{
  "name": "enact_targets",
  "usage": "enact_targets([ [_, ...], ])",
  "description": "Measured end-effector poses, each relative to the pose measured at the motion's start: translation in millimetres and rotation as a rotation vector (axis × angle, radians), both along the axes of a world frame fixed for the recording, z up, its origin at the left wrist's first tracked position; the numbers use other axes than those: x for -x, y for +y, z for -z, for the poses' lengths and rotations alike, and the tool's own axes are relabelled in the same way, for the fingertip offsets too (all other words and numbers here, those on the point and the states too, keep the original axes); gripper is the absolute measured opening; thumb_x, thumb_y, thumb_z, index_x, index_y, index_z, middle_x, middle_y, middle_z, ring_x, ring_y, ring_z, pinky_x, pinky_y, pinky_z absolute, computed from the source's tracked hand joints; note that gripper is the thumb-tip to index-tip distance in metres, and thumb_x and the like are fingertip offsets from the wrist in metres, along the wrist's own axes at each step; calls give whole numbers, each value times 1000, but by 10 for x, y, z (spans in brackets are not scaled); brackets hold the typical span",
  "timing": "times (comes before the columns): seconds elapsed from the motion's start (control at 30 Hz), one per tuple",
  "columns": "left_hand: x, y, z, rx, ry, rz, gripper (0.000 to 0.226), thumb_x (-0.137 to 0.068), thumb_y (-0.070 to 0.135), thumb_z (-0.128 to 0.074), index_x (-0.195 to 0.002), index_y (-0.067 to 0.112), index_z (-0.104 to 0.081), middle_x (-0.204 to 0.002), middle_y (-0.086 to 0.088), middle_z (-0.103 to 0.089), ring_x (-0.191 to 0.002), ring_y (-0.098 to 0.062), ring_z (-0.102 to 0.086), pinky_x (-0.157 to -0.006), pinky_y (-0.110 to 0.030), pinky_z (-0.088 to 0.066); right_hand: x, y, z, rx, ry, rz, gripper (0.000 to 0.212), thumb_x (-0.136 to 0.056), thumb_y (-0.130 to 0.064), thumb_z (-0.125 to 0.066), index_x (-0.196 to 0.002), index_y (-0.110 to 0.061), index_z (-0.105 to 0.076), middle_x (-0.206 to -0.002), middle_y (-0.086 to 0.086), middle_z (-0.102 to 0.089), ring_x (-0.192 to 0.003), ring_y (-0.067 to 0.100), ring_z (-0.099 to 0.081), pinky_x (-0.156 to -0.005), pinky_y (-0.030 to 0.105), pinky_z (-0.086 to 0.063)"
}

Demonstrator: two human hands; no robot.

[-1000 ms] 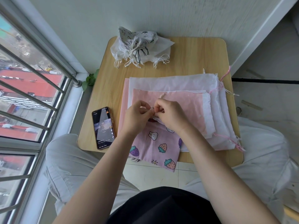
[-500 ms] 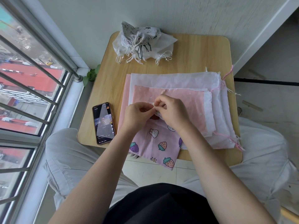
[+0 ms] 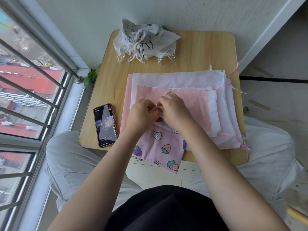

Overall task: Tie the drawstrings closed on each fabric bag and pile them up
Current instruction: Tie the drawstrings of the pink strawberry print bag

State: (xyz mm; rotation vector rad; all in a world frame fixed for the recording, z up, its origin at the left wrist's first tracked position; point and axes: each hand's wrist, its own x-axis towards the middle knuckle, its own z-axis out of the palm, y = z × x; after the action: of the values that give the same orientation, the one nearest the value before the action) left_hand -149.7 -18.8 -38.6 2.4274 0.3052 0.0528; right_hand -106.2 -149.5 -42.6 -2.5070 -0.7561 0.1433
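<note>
From the head view, I judge I'm mid-knot on the pink strawberry-print bag (image 3: 158, 147), which lies at the near edge of the tabletop (image 3: 191, 52) with its bottom corner hanging over the edge toward my lap. My left hand (image 3: 141, 114) and right hand (image 3: 175, 110) meet just above the bag's mouth, the fingers (image 3: 164, 100) of both curled in and pinching what looks like a pale drawstring (image 3: 155, 108) between them; the knot itself is hidden under my knuckles, so I cannot tell how far it is formed. To do this well, I'd keep the cord taut between the two pinches, draw the mouth fully gathered before cinching, and pull evenly so the knot seats against the fabric. The bag sits directly under my fingers, on top of the flat stack of pink and white bags (image 3: 221, 97). The pile of tied bags (image 3: 141, 40) waits at the far edge, well apart from my hands. A phone (image 3: 105, 125) lies just beside my left wrist
</note>
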Motion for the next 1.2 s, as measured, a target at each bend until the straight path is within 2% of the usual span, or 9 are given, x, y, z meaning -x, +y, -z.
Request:
enact_targets([
  [0.13,-1,-15,34,-89,-58,55,13,-81,18,-68,-85,6,-64,-85,-1,-56,-68,-22,-54,-60,-33,-46,-61,-20,-101,-42,379,92,15,-98,-14,-49,-105,-7,-60,-112,9,-60,-101,25,-56,-86,38,-46],
  [0.2,10,-25,65,-128,-96,85,12,-81,14,-65,-88,6,-64,-86,-5,-61,-68,-26,-56,-57,-38,-48,-111,-39,-126,-101,556,137,16,-99,-17,-50,-104,-8,-63,-102,5,-64,-93,20,-59,-83,35,-47],
  [0.3,28,-38,111,-114,-174,74,14,-82,11,-64,-95,6,-64,-88,-7,-67,-71,-28,-60,-57,-37,-48,-151,-66,-120,-314,825,232,16,-100,-12,-50,-89,-9,-62,-72,1,-58,-63,12,-51,-60,27,-42],
  [0.47,51,-87,116,-92,-243,-79,11,-86,12,-66,-88,8,-57,-78,-3,-64,-65,-26,-57,-50,-38,-46,-175,-77,-121,-658,1142,331,23,-100,1,-44,-82,-6,-56,-69,6,-48,-58,14,-45,-52,22,-37],
  [0.6,21,-144,102,-17,-127,-203,9,-89,18,-61,-95,13,-56,-84,5,-61,-74,-20,-57,-58,-33,-46,-151,-48,-63,-744,1179,407,21,-99,2,-47,-83,-5,-58,-69,7,-49,-58,15,-46,-51,22,-38],
  [0.77,25,-99,-30,411,-80,-575,28,-83,26,-65,-104,18,-49,-98,1,-54,-82,-11,-53,-64,-23,-40,-154,-45,-41,-832,1206,485,21,-99,1,-48,-81,-6,-58,-68,7,-49,-57,15,-46,-48,21,-38],
  [0.97,17,-35,-58,36,-199,18,6,-83,13,-69,-89,13,-70,-81,4,-68,-69,-8,-59,-65,-21,-50,-165,-45,-34,-808,1191,484,21,-97,-1,-49,-79,-5,-60,-66,8,-49,-55,15,-43,-48,23,-32],
  [1.07,-36,-18,-13,-56,-195,50,9,-83,18,-69,-90,14,-72,-84,3,-70,-72,-13,-63,-67,-33,-53,-143,-45,-29,-803,1165,477,21,-96,1,-51,-78,-4,-61,-66,9,-48,-55,15,-41,-44,21,-31],
  [1.2,-55,-51,-33,-158,-150,67,13,-86,21,-67,-90,10,-72,-86,-1,-70,-73,-19,-63,-65,-35,-53,-125,-70,-54,-838,1120,470,19,-95,3,-53,-79,-2,-62,-66,9,-52,-55,14,-43,-45,19,-33],
])
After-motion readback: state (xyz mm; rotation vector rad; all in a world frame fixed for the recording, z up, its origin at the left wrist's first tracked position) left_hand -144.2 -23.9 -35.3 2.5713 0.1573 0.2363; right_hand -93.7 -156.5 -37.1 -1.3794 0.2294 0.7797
